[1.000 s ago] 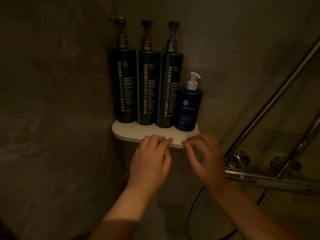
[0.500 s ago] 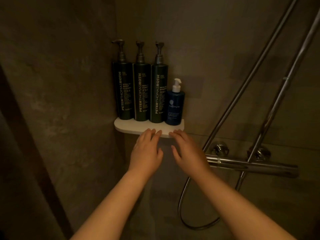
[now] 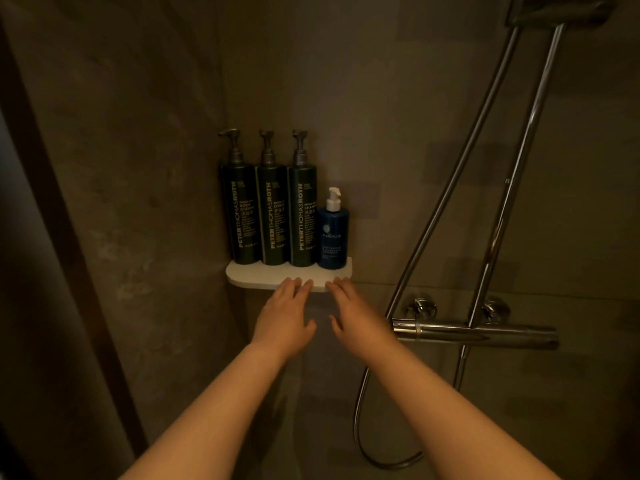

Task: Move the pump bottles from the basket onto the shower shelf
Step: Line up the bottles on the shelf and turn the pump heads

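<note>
The fingers of the left hand (image 3: 283, 318) and right hand (image 3: 356, 317) lie flat and spread, empty, their tips touching the front edge of the white shower shelf (image 3: 256, 276), both arms stretched forward. The shelf sits in a dim stone-tiled corner, a chrome shower mixer (image 3: 474, 332) to its right. Just behind the fingertips stand three tall dark pump bottles (image 3: 272, 216) and a small blue pump bottle (image 3: 333, 237), upright in a row.

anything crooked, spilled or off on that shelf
Nothing stands out. Three dark bottles and the blue bottle stand upright in a row on the shelf; no spills. Both hands, left, right, are empty.
</note>
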### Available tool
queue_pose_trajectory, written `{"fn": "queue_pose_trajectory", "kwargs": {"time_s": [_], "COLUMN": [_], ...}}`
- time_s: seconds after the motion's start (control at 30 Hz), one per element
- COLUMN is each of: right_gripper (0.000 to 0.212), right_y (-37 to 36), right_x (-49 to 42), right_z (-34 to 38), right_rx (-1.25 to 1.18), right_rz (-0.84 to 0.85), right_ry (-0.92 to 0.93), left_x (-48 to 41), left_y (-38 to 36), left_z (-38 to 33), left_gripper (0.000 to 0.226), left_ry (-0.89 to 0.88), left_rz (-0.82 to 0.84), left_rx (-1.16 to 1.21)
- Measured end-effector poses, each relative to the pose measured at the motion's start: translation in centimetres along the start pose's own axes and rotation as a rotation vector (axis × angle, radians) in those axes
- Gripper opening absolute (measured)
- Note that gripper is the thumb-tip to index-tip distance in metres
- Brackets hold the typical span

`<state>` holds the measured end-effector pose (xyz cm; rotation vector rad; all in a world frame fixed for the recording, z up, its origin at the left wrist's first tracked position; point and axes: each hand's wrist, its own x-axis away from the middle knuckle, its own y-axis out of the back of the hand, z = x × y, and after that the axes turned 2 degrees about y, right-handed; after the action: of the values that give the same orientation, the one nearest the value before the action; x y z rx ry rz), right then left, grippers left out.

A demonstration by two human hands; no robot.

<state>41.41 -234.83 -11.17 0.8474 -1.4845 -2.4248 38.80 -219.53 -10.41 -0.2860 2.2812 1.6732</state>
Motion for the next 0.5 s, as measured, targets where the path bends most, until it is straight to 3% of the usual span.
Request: {"fn": "queue_pose_trajectory", "kwargs": {"time_s": [0.3, 0.5], "right_gripper": [0.068, 0.077], "right_y": [-0.7, -0.4], "right_x": [0.2, 0.5], "right_z": [1.3, 2.6], "right_rx": [-0.014, 0.202], "right_rz": [-0.065, 0.061], "right_ry": [-0.071, -0.16], "left_x": [-0.3, -0.5], "left_y": [-0.4, 0.2], "left_z": [1.2, 1.3], "left_gripper": [0.078, 0.074], "left_ry": [-0.079, -0.086], "left_rz": [0.004, 0.056], "left_rx": [-0.054, -0.015]}}
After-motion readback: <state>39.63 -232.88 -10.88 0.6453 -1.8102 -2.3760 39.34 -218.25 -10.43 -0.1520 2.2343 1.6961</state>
